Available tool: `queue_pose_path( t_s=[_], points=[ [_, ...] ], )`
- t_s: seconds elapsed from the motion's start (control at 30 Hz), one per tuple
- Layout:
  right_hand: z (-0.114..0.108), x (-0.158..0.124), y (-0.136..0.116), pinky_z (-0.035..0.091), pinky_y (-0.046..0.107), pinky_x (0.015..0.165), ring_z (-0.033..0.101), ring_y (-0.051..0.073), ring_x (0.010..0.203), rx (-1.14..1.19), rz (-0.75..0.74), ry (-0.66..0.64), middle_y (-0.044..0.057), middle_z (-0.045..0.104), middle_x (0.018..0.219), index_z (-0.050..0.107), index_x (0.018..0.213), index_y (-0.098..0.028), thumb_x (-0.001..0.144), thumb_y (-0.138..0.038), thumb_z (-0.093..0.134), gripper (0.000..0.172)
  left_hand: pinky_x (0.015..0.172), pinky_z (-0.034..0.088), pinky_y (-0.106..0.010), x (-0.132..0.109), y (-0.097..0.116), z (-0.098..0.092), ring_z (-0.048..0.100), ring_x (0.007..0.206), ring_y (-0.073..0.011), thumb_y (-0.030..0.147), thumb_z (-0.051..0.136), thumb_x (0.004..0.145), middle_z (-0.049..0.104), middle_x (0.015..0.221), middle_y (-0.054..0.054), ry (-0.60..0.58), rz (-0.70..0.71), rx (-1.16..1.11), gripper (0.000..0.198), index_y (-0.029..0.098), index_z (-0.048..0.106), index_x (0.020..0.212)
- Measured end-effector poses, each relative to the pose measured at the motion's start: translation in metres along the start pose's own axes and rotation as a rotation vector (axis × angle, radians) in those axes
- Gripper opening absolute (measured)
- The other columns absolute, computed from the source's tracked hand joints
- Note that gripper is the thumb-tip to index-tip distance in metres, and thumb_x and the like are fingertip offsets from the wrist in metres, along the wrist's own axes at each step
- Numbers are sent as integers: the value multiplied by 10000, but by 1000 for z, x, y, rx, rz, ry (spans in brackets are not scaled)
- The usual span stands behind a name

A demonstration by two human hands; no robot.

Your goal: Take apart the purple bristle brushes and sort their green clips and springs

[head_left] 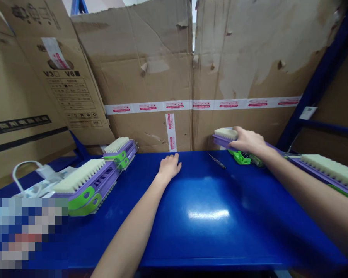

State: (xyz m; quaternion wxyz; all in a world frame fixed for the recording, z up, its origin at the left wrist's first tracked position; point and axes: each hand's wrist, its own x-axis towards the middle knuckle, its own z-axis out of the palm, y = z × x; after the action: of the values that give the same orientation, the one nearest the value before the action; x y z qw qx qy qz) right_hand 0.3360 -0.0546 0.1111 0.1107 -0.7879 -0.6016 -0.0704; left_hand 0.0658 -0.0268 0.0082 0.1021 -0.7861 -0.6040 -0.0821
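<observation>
- Purple brush unit (224, 135) found at far edge of surface (203, 200), right of middle, close to cardboard wall (150, 77).
- Right hand (248, 141) laid over it, fingers curled on its top; underside not supported.
- Left hand (168, 166) spread open, flat on surface near middle of far edge; nothing held.
- Slip judged possible if unit is gripped by top alone: green part (240, 157) sits low, weight probably uneven.
- Thin tool (216, 160) seen just beside unit; could be knocked or rolled away.
- Bristles may be flattened under palm.

Thin tool (216, 160) lies on table (208, 231), left of brush (225, 134).
</observation>
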Motion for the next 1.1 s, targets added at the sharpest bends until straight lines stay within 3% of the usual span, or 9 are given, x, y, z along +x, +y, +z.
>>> queue_pose_path(
  t_s=[0.13, 0.37, 0.53, 0.83, 1.0, 1.1],
  points=[
    [-15, 12, 43, 401, 382, 696, 580, 375, 1018, -54, 132, -11, 202, 605, 1127, 462, 1284, -195, 732, -470, 511, 619, 760, 484, -350, 0, 0, 0, 607, 1016, -276, 335, 441, 906, 635, 1052, -139, -13, 4, 1, 336, 148, 500, 1178],
    [-9, 36, 93, 406, 395, 729, 576, 369, 1048, -119, 369, -36, 199, 597, 1147, 495, 1223, -188, 757, -437, 465, 529, 763, 483, -362, -1, 0, 2, 595, 1022, -283, 317, 439, 906, 624, 1057, -141, -1, 31, 4, 317, 147, 512, 1163],
    [-1, 43, 109, 439, 385, 729, 568, 363, 1075, -86, 438, -82, 217, 572, 1198, 511, 1206, -179, 745, -471, 478, 546, 764, 478, -354, -2, 0, 3, 590, 1024, -277, 317, 438, 908, 621, 1054, -141, 4, 33, 2, 313, 155, 511, 1165],
    [27, 57, 127, 454, 370, 677, 576, 354, 1040, 2, 404, -33, 227, 566, 1163, 483, 1219, -166, 693, -472, 549, 612, 720, 483, -343, -1, -1, 5, 593, 996, -273, 312, 430, 903, 630, 1043, -128, 31, 56, 23, 304, 148, 536, 1136],
    [45, 73, 142, 440, 392, 704, 569, 372, 1045, -24, 429, -86, 219, 561, 1174, 439, 1240, -175, 675, -488, 570, 660, 730, 480, -337, -1, 0, 6, 588, 1006, -269, 315, 435, 906, 622, 1048, -129, 23, 47, 18, 298, 156, 531, 1138],
    [48, 74, 144, 431, 419, 686, 587, 373, 975, -37, 400, -65, 228, 591, 1094, 458, 1211, -165, 667, -478, 579, 639, 750, 479, -350, -1, 0, 5, 581, 1020, -271, 311, 433, 908, 615, 1060, -135, 12, 44, 4, 297, 158, 524, 1146]
  ],
)
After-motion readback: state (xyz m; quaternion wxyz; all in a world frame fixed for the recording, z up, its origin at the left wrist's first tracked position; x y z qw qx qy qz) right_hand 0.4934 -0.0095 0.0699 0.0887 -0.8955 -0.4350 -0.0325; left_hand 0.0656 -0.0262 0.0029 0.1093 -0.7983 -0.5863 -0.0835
